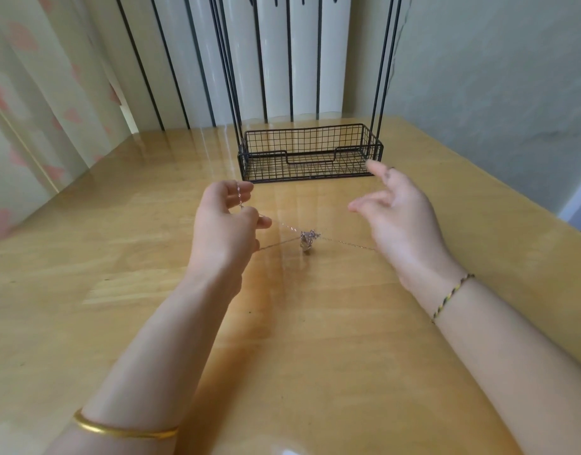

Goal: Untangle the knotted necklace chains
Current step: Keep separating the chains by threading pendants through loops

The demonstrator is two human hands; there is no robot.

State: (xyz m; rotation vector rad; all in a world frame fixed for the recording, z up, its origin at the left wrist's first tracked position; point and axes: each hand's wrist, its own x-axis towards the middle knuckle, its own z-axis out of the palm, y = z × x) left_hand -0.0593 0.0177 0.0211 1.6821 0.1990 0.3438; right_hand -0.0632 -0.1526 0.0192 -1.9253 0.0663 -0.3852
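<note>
Over the glossy wooden table, the left hand pinches thin silver necklace chains, tangled knot strung toward the right hand, visible fingers splayed, any hold hidden. Pull harder and that knot could cinch tight!

No text, label, brand, number or sign can be read in this view. The black wire basket, the wooden table, the patterned curtain, the gold bangle and the braided cord bracelet show no lettering. The necklace chains bear no legible tag. A small dark mark on a finger of the right hand may be a ring or a marking; it is too small to read.
</note>
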